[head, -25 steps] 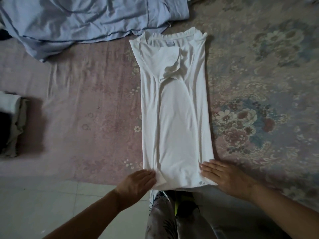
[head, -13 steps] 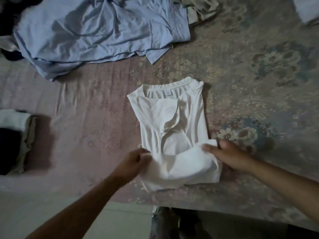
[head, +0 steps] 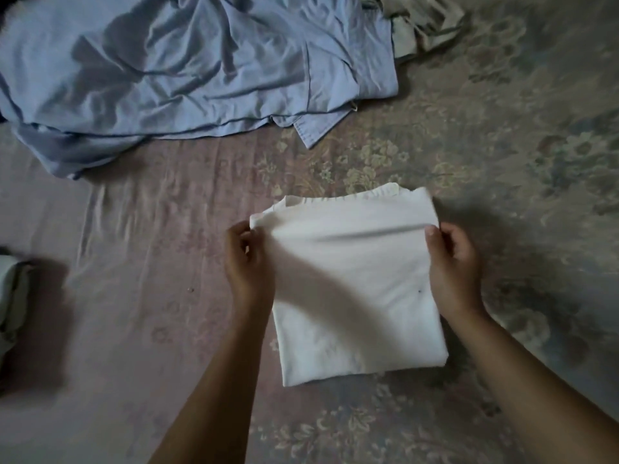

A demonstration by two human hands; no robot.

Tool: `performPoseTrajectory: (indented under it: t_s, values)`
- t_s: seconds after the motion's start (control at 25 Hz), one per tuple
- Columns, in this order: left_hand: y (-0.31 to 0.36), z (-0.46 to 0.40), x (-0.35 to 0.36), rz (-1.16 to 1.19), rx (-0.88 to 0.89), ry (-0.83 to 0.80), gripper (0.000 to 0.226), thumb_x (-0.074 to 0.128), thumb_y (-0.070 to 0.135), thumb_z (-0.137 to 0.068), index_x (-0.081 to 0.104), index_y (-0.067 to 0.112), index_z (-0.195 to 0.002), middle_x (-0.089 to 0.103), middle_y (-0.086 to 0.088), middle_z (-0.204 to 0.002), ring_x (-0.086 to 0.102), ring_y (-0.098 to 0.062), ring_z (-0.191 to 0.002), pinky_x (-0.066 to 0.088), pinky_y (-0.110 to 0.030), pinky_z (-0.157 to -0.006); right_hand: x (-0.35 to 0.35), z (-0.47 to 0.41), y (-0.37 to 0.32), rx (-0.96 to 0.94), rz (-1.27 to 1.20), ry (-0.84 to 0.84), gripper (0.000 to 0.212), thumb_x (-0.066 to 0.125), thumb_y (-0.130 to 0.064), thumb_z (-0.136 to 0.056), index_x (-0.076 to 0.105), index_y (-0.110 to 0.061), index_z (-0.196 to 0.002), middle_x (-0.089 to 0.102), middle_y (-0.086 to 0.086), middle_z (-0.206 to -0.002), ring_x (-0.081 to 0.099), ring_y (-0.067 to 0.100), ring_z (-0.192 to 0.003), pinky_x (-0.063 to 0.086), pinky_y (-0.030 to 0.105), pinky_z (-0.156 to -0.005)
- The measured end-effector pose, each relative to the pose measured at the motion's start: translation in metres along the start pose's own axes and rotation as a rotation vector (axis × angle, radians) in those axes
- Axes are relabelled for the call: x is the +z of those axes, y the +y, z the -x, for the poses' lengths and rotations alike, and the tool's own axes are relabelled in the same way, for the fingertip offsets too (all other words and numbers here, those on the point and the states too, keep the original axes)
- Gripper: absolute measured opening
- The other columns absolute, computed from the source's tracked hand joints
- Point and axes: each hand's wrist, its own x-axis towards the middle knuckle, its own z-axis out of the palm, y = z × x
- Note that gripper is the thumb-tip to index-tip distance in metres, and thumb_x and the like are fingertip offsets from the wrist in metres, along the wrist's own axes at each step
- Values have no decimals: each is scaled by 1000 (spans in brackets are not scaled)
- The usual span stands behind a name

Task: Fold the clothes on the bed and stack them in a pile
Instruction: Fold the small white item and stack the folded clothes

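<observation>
A white shirt (head: 355, 289) lies folded in half on the floral bedsheet (head: 502, 162), its bottom hem brought up over the collar end. My left hand (head: 248, 259) pinches the far left corner of the folded layer. My right hand (head: 452, 262) pinches the far right corner. A crumpled light blue garment (head: 187, 72) lies unfolded at the back left. At the left edge sits part of a pile of folded clothes (head: 11, 296).
A beige crumpled garment (head: 425, 25) lies at the back, right of the blue one. The bedsheet is pinkish on the left and grey-floral on the right. A tiny speck (head: 191, 289) lies on the sheet left of my left arm.
Both hands took hold of the shirt's bottom hem and carried it away from me, up over the collar end, folding the long strip in half. The view shifted forward over the bed.
</observation>
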Motion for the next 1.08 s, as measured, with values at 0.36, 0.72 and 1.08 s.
performPoseTrajectory:
  t_s: [0.36,0.72,1.08]
  values:
    - [-14,-38,22,-249,-62,-90,10,43,22,-99,48,14,-95,50,10,-77,50,-11,-73,33,-19,-59,24,-59,29,84,230,-109,20,54,-26,-95,56,-11,-83,53,0,-67,46,15,-65,32,30,-58]
    - [-43,55,57,-674,1138,-615,49,37,32,-97,41,12,-142,38,-17,-148,29,-32,-140,22,-48,-114,-20,8,69,-350,269,-286,21,72,-13,-81,69,-5,-100,61,-2,-99,53,-11,-95,42,7,-86]
    - [-70,63,69,-851,1185,-656,52,35,45,-97,45,19,-141,37,-9,-150,28,-29,-141,25,-52,-112,-14,1,97,-492,324,-283,16,69,-9,-73,73,4,-80,65,16,-95,56,10,-92,38,6,-88]
